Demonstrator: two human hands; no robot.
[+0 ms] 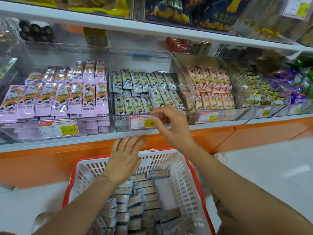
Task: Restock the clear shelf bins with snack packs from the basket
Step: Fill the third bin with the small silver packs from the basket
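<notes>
Below, left hand (pixel 125 156) spreads flat over slatted plastic basket (pixel 183 177); right hand (pixel 171 126) curls at clear bin (pixel 185 87), grip unclear.

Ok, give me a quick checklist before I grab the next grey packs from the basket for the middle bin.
1. Stock: basket holds grey packs: ok, many.
2. Room in middle bin: ok, back is bare.
3. They match the bin's packs: cannot tell, print blurred.
4. Empty left hand: ok, fingers straight.
5. Empty right hand: cannot tell, fingers curled at bin front.
</notes>
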